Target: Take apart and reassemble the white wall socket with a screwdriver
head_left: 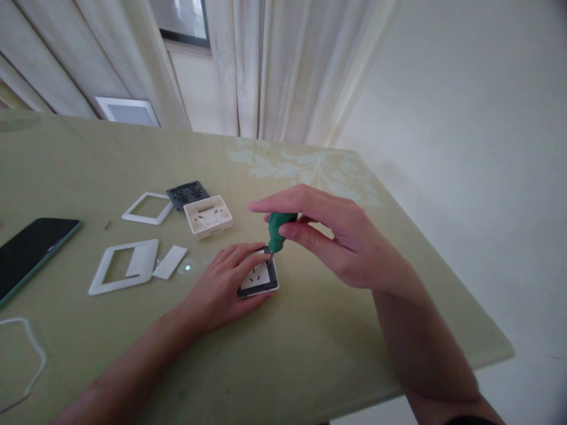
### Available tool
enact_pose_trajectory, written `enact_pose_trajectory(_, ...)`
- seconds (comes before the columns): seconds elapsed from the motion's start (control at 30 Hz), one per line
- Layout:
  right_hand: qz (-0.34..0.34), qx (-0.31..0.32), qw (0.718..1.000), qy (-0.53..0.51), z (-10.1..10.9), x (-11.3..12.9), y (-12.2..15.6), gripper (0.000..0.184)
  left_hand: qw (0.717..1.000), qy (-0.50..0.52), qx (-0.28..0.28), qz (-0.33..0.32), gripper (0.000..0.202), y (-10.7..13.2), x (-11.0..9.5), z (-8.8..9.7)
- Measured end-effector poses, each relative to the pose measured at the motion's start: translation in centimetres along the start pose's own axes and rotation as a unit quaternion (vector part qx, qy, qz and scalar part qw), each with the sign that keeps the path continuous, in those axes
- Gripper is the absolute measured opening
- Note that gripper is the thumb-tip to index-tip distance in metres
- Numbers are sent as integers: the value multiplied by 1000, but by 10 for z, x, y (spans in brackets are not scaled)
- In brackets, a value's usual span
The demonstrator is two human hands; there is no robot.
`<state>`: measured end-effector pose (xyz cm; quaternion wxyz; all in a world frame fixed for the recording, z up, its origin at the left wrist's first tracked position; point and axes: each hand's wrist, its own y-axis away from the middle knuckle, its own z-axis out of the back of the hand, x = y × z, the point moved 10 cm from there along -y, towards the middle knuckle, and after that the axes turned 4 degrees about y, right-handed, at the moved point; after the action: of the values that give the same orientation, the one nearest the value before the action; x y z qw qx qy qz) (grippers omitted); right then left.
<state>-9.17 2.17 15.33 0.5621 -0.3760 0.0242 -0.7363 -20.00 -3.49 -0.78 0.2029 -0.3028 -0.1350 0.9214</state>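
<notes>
A wall socket (pixel 258 277) with a white face and dark grey border lies on the table. My left hand (pixel 230 277) grips it, with fingers over the far edge and the thumb along the near side. In my right hand (pixel 328 233) is a short green-handled screwdriver (pixel 280 229), held between thumb and fingers with the index finger stretched over its top. The screwdriver tilts slightly, and its metal shaft meets the right part of the socket's far border. Any screw under the tip is too small to make out.
Left of my hands lie a white mounting box (pixel 208 216), a dark back plate (pixel 188 193), a white frame (pixel 147 208), a larger white frame (pixel 104 268) and a small white plate (pixel 170 262). A phone (pixel 33 251) and white cable (pixel 38 348) are further left. A wall (pixel 496 177) stands right of the table.
</notes>
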Motion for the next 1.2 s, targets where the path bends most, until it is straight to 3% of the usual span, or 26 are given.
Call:
enact_pose_trajectory(0.1,8,-66,998,11,4,-7,0,24,1000,-4,-1,-3,54,1,0,0)
enact_pose_trajectory(0.2,7,-113,992,54,6,-3,3,25,1000,-6,4,-2,53,1,1,-2)
enact_pose_trajectory(0.43,-6,15,999,-28,2,2,3,41,1000,-2,4,-2,54,0,1,-2)
enact_pose_trajectory(0.53,-4,-9,998,-63,7,-7,1,31,1000,-1,4,3,54,1,3,-2)
enact_pose_trajectory(0.67,-17,-69,997,-17,12,-17,-1,27,1000,-6,-1,3,54,1,4,-2)
enact_pose_trajectory(0.77,-6,-42,999,-15,10,-12,-1,36,1000,-7,-5,1,55,1,3,-1)
enact_pose_trajectory(0.9,-9,14,996,-93,2,-11,1,44,1000,-2,3,8,53,1,3,-2)
enact_pose_trajectory(1.0,-20,-29,992,-118,4,-20,1,44,1000,-5,0,5,54,1,3,-2)
enact_pose_trajectory(1.1,-16,-98,992,-77,10,-28,0,33,1000,-4,-8,1,54,2,3,-2)
enact_pose_trajectory(1.2,-13,-107,993,-43,14,-26,0,33,1000,6,-8,5,53,1,3,-1)
